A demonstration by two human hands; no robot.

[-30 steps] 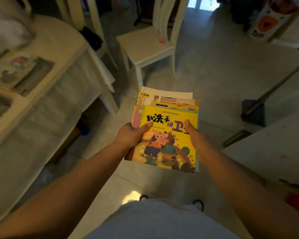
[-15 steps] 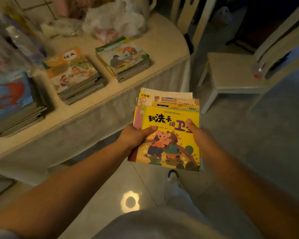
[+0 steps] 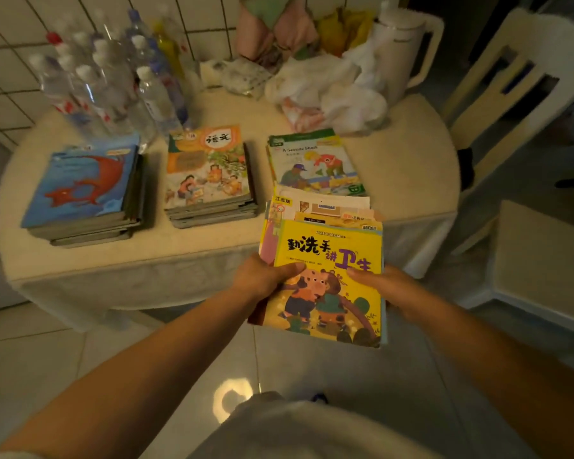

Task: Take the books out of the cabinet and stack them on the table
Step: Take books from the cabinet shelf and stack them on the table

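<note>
I'm gripping a bundle of children's books [image 3: 325, 279] with both hands, yellow pig cover on top. Left hand [image 3: 262, 279] is clamping the left edge, thumb over the cover; right hand [image 3: 385, 289] is clamping the right edge. The bundle is hanging in the air, its far end overlapping the table's [image 3: 212, 256] near edge. Beyond it three book piles are sitting on the table: blue-cover stack [image 3: 87, 193], orange textbook stack [image 3: 209, 177], "A Seaside Shack" stack [image 3: 315, 162]. Water bottles [image 3: 113, 77] are standing farther back.
</note>
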